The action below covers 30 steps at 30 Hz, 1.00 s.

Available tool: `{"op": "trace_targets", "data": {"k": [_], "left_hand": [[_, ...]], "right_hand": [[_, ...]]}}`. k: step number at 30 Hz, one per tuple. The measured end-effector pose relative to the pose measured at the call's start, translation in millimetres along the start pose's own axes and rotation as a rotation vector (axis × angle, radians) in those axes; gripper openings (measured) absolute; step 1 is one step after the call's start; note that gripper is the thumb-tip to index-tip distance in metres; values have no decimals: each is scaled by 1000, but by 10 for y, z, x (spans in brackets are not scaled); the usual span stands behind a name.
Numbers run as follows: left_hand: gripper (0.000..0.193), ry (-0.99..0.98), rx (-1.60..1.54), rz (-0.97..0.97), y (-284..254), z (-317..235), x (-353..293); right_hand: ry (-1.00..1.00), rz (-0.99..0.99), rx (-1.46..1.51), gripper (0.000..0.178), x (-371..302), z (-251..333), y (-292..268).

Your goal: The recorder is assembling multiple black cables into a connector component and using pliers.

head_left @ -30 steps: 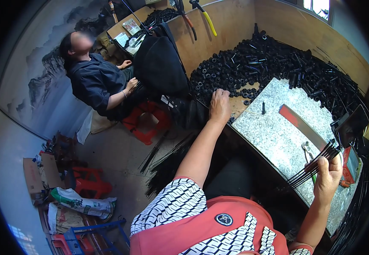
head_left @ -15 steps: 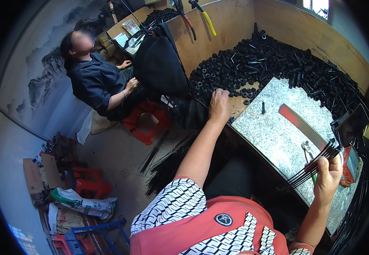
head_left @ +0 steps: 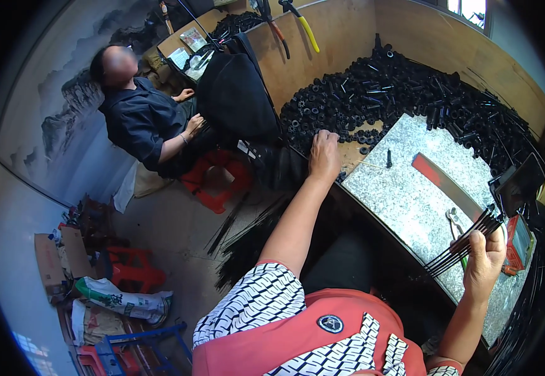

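My left hand (head_left: 324, 155) rests at the left edge of the bench, by the near end of the heap of black parts. Its fingers are curled together, and whatever lies under them is hidden. Between thumb and fingers, my right hand (head_left: 484, 258) grips several thin black rods (head_left: 457, 250) that fan out over the bench's right part. A small black cylindrical part (head_left: 389, 159) stands upright on the speckled stone slab (head_left: 391, 191). A thin pale stick (head_left: 371, 164) lies just left of it. Pliers (head_left: 454, 220) lie on the slab near the rods.
Black ring-shaped and tubular parts (head_left: 373, 94) are heaped against the wooden boards (head_left: 335, 37). On the slab lies a flat red-and-grey bar (head_left: 445, 185). Another person (head_left: 144, 119) sits at the left beside a red stool (head_left: 216, 182). Long black rods (head_left: 247, 244) lie below the bench.
The seated person's head has turned slightly. My hands and the held rods stay where they were.
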<state>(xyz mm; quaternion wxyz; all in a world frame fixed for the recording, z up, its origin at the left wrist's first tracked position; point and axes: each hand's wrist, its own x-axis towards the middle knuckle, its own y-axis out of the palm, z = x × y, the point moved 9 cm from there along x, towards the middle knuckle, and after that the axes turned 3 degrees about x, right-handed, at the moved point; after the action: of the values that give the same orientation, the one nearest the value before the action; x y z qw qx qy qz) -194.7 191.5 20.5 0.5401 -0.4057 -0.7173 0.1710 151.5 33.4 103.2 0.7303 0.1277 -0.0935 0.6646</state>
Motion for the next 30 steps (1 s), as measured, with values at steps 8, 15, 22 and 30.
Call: {"op": "trace_targets", "data": {"k": [8,15,22,30], "left_hand": [[22,-16,2,14,-10,-5,4],[20,-10,7,6,5,3,5],[20,-9,9,5,2,3,2],[19,-1,7,0,17,8,4]], "right_hand": [[-6,8,23,22,2,27,27],[-4,2,22,23,-3,28,27],[-18,1,6,22,4,18,11],[2,2,30,22,-1,41,40]]}}
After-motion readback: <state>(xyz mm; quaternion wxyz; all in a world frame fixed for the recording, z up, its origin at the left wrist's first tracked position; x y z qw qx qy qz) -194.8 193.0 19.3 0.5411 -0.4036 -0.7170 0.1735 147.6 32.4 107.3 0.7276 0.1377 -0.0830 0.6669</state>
